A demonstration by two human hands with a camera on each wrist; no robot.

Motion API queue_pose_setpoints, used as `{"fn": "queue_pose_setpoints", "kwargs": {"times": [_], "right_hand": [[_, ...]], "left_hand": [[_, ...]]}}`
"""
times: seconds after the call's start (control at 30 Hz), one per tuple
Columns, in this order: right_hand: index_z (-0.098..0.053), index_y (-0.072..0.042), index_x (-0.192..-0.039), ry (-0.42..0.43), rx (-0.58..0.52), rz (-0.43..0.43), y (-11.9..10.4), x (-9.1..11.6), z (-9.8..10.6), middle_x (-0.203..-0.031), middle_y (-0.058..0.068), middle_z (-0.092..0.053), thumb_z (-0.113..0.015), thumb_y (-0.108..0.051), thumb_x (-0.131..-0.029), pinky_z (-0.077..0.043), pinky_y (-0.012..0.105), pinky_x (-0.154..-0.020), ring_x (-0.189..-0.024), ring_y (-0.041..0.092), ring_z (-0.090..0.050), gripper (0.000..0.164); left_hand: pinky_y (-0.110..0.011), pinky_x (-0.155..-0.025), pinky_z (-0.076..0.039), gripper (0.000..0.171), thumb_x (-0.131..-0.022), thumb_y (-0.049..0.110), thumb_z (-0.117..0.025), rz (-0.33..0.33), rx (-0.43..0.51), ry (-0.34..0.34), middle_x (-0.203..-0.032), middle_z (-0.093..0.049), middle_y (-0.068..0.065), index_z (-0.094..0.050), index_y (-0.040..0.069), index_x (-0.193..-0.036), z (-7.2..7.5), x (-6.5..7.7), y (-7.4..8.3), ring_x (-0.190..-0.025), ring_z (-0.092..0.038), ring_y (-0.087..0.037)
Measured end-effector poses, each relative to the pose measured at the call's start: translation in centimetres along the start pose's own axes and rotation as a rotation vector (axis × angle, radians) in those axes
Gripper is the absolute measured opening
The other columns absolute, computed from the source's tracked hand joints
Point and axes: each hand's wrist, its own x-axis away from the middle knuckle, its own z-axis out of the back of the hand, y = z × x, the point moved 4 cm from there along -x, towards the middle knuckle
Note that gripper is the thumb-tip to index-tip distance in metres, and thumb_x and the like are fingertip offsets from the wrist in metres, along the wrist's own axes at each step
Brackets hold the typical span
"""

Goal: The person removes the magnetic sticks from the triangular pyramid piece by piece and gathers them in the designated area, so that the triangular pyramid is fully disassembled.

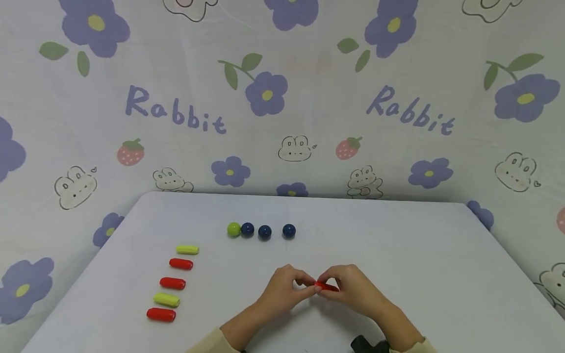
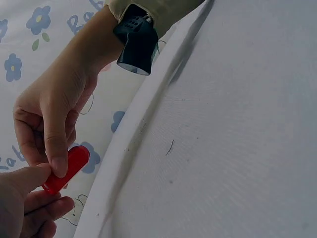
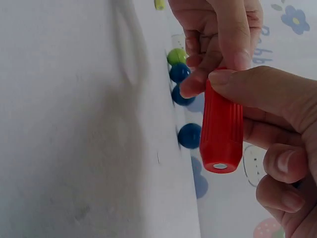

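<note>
Above the white table, both hands meet at a red magnetic stick (image 1: 328, 287), a ribbed rod with a silvery disc in its near end (image 3: 220, 166). My left hand (image 1: 282, 292) pinches its left end between thumb and fingers. From the other side, my right hand (image 1: 355, 290) grips the rod, its thumb lying along the top in the right wrist view. In the left wrist view the red stick (image 2: 74, 163) slants between the two hands, its lower end partly hidden by fingertips.
On the table's left lies a column of red sticks (image 1: 172, 283) and yellow-green sticks (image 1: 166, 299). Farther back a green ball (image 1: 234, 229) and three dark blue balls (image 1: 265, 232) form a row. A black wrist device (image 1: 370, 344) shows by the right forearm. A patterned cloth (image 1: 291, 117) hangs behind.
</note>
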Motion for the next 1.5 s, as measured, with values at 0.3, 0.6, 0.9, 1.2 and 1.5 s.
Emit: {"fn": "queue_pose_setpoints", "kwargs": {"times": [0.3,0.6,0.9,1.2,1.5], "right_hand": [[-0.071,-0.011,-0.090,0.012,-0.025,0.064,-2.0,-0.1,-1.3,-0.081,-0.005,-0.069,-0.074,-0.020,-0.079,-0.035,0.014,-0.047,-0.054,-0.005,-0.034,0.014],[-0.071,-0.011,-0.092,-0.019,-0.111,-0.039,-1.1,-0.1,-1.9,-0.079,-0.003,-0.067,-0.076,-0.033,-0.075,-0.032,0.016,-0.047,-0.054,-0.001,-0.034,0.029],[-0.072,-0.012,-0.087,0.034,-0.146,-0.053,1.4,-0.1,-2.5,-0.065,-0.007,-0.059,-0.076,-0.034,-0.075,-0.029,0.015,-0.045,-0.050,-0.003,-0.029,0.026],[-0.073,-0.012,-0.085,0.028,-0.158,-0.114,3.0,-0.1,-2.7,-0.058,-0.005,-0.053,-0.077,-0.033,-0.074,-0.026,0.015,-0.045,-0.048,-0.003,-0.027,0.023],[-0.073,-0.010,-0.086,0.012,-0.202,-0.125,3.3,0.0,-2.5,-0.079,0.000,-0.068,-0.077,-0.031,-0.074,-0.028,0.017,-0.045,-0.047,-0.001,-0.028,0.024]], "left_hand": [[-0.024,-0.070,-0.038,0.019,-0.081,0.033,-0.071,0.072,0.137,0.031,-0.078,-0.070,0.007,-0.075,0.016,-0.088,1.2,2.4,-1.2,-0.077,-0.052,-0.004],[-0.024,-0.064,-0.036,0.024,-0.080,0.034,-0.072,0.243,0.212,0.037,-0.082,-0.069,0.004,-0.074,0.016,-0.095,5.6,5.9,-2.9,-0.079,-0.048,-0.014],[-0.025,-0.068,-0.037,0.035,-0.078,0.039,-0.072,0.488,0.147,0.163,-0.086,-0.068,0.003,-0.071,0.016,-0.104,11.3,12.4,-5.9,-0.084,-0.049,-0.014],[-0.021,-0.060,-0.035,0.038,-0.080,0.035,-0.070,0.599,0.055,0.163,-0.089,-0.067,0.000,-0.070,0.009,-0.108,16.1,18.4,-9.5,-0.075,-0.046,-0.009],[-0.022,-0.057,-0.037,0.047,-0.080,0.035,-0.070,0.661,-0.009,0.161,-0.089,-0.067,-0.002,-0.066,0.002,-0.113,18.1,21.0,-12.6,-0.069,-0.044,-0.012]]}}
